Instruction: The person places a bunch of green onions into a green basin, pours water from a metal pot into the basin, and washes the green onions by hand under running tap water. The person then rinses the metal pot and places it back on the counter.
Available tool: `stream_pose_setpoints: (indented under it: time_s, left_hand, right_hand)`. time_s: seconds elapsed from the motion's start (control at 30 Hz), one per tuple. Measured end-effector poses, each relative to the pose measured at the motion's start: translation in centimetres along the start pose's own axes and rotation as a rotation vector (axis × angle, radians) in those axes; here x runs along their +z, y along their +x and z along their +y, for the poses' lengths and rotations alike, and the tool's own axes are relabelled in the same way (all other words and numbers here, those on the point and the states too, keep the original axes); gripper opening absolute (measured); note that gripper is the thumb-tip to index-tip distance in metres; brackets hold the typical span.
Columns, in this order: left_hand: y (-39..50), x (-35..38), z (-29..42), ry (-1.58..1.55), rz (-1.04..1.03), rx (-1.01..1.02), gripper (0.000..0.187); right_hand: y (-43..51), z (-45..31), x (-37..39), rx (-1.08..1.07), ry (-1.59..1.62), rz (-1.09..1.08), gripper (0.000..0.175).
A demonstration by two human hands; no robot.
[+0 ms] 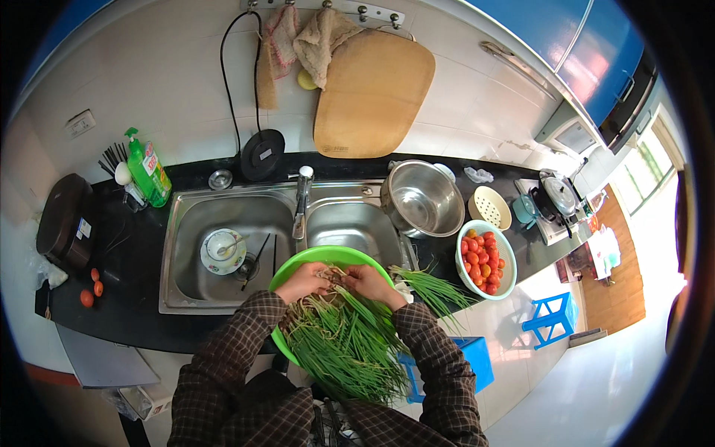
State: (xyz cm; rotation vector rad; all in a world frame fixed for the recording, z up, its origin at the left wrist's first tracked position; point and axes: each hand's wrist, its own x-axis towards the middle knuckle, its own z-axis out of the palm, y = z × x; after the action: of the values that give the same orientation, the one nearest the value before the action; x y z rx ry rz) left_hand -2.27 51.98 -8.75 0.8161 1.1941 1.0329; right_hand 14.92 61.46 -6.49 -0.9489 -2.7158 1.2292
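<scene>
A large bunch of scallions (346, 346) fills a bright green plastic basin (335, 254) at the counter's front edge, the leaves hanging over its near rim towards me. Above the basin, my left hand (306, 282) pinches the root ends of some scallions. My right hand (368, 283) grips the same root ends from the other side, with the fingertips close to those of the left. Exactly which stalks each hand has is partly hidden by the fingers. A smaller bunch of scallions (433, 288) lies on the black counter to the right of the basin.
Behind the basin is a steel double sink (184, 251), with stacked dishes (223, 260) in its left bowl and a faucet (302, 195). Rightward stand a steel pot (423, 198) and a basket of small tomatoes (466, 274). A blue stool (475, 363) is below.
</scene>
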Motion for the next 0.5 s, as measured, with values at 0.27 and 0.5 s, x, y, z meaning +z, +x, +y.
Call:
stream_pose_setpoints:
  time_s: [0.27,0.5]
  left_hand:
    - [2.3,1.9,-1.9,0.913,0.097,0.075,0.020]
    - [-0.5,0.3,1.2,-0.067,-0.021,-0.158,0.037]
  right_hand:
    - [2.6,2.2,3.7,-0.060,-0.290,0.088,0.026]
    - [0.5,1.3,1.3,0.050,0.541,0.092,0.012]
